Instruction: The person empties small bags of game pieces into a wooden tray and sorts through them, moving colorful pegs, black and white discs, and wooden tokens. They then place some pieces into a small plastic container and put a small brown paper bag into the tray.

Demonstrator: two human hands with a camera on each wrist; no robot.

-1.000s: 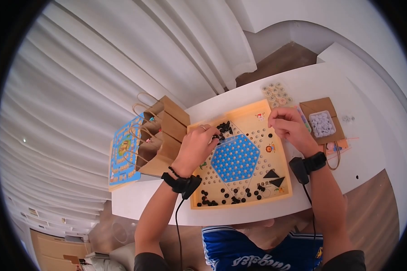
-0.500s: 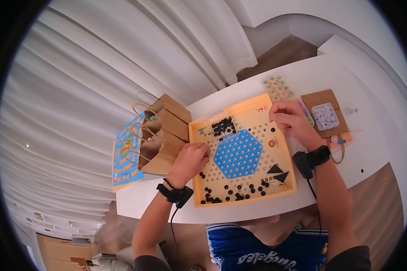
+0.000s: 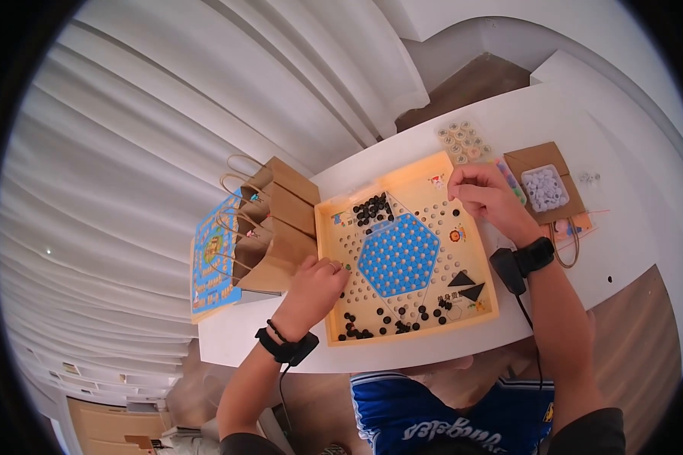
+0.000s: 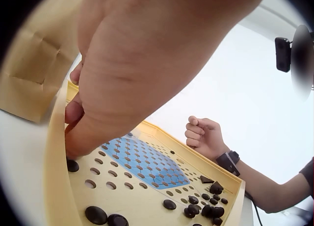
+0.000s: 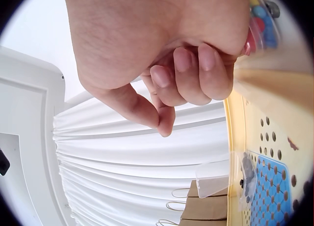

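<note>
In the head view, a shallow wooden game tray (image 3: 413,179) has a blue hexagon (image 3: 399,258) at its middle. Black pieces fill a clear box (image 3: 372,211) at its upper left, and several black pieces (image 3: 357,332) lie loose along the near edge. The left hand (image 3: 311,292) is over the tray's left side; in the left wrist view its bent fingers are close to a black piece (image 4: 72,165), fingertips partly hidden. Above the tray's upper right hangs the right hand (image 3: 489,199), fingers curled; in the right wrist view thumb and forefinger tips touch, nothing visible between them.
Brown paper bags (image 3: 292,199) stand left of the tray, by a blue picture board (image 3: 214,250). At the right are a tub of white pieces (image 3: 545,189) and a flat brown bag (image 3: 535,157). Round pieces (image 3: 463,140) lie behind the tray; two black triangles (image 3: 472,292) lie inside it.
The left hand has moved from the clear box of black pieces down and left to the tray's left side. The right hand has stayed nearly in place; the head view has shifted slightly.
</note>
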